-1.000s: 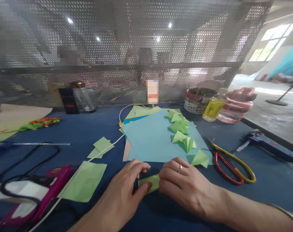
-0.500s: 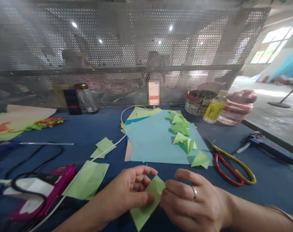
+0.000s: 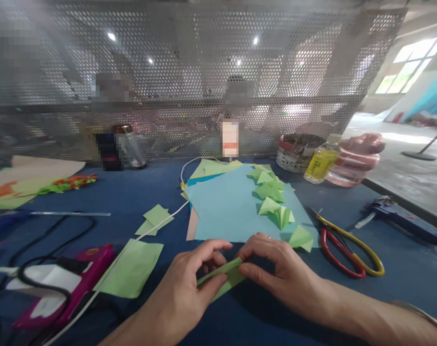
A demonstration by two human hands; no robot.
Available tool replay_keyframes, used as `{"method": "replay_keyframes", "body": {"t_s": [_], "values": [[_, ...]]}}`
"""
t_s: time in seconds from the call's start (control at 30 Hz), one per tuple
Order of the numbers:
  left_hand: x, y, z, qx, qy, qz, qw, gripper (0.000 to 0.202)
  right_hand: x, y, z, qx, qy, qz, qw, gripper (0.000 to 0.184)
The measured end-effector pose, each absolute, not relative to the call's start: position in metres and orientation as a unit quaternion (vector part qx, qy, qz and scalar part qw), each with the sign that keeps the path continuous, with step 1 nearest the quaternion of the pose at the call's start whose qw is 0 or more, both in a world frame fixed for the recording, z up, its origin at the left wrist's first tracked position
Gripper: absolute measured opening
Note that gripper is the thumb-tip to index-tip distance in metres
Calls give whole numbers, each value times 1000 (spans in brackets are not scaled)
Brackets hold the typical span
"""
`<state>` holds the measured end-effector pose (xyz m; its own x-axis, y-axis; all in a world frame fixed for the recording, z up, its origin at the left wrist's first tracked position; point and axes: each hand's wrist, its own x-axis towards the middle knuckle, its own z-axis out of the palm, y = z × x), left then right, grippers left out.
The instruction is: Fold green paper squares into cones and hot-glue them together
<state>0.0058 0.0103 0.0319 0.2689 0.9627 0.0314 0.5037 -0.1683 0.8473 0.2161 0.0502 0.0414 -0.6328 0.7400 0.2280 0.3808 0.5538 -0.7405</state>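
Observation:
A small green sheet of paper [image 3: 228,281] is bent over lengthwise between my two hands, just above the blue table. My left hand [image 3: 191,283] pinches its left end with the thumb in front and the fingers behind. At the right end my right hand [image 3: 272,264] grips the paper's upper corner between thumb and fingertips. Beyond them lies a light blue sheet [image 3: 225,206], and along its right side sit several folded green paper pieces [image 3: 270,192]. One folded green piece [image 3: 301,239] rests closest to my right hand.
Scissors with red and yellow handles [image 3: 348,250] and a blue glue gun [image 3: 405,221] lie at the right. Green paper squares [image 3: 131,269], a white cable [image 3: 124,250] and a magenta power strip [image 3: 84,274] are at left. Bottles [image 3: 322,161] stand before a perforated metal screen [image 3: 189,86].
The green paper was flat and diamond-shaped; now it is turned sideways and bent over. My right hand has shifted up and rolled over, its fingers now gripping the paper's right end.

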Motion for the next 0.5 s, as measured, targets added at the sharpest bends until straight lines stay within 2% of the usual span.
{"method": "replay_keyframes", "body": {"t_s": [0.23, 0.4, 0.5], "values": [[7, 12, 40, 662, 532, 301, 434, 32, 214, 49, 40, -381, -813, 327, 296, 19], [5, 14, 43, 629, 530, 304, 480, 19, 214, 51, 40, -403, -790, 330, 323, 25], [4, 15, 42, 616, 535, 300, 494, 21, 215, 50, 40, -403, -792, 320, 328, 26]]}}
